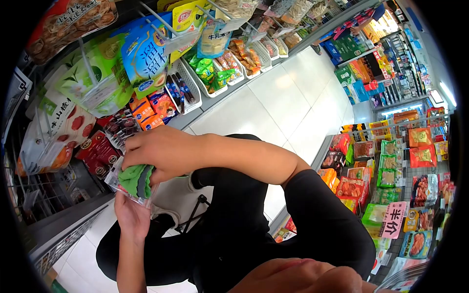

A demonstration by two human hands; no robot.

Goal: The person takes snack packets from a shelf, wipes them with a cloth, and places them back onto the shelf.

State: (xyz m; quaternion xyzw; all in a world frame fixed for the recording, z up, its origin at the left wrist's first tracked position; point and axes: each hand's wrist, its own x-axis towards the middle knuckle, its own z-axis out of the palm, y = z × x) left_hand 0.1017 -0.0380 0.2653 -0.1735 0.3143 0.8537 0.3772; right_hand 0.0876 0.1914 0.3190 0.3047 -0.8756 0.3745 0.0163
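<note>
We look along a pale tiled floor (281, 90) between a grey-edged shop shelf (207, 103) and a wire-grid rack (408, 181), a white light tube (448, 94) glowing beyond.

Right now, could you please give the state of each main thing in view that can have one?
Right hand: fingers closed on green cloth.
Green cloth: bunched, against clear plastic item.
Left hand: touching clear plastic item.
Clear plastic item: partly covered.
White basket: holding packets.
Blue bag: hanging.
Pink sign: facing camera.

Cloth (135, 180) on packet (114, 179), packet in left hand (132, 216), baskets (195, 106) on shelf (209, 103)
</note>
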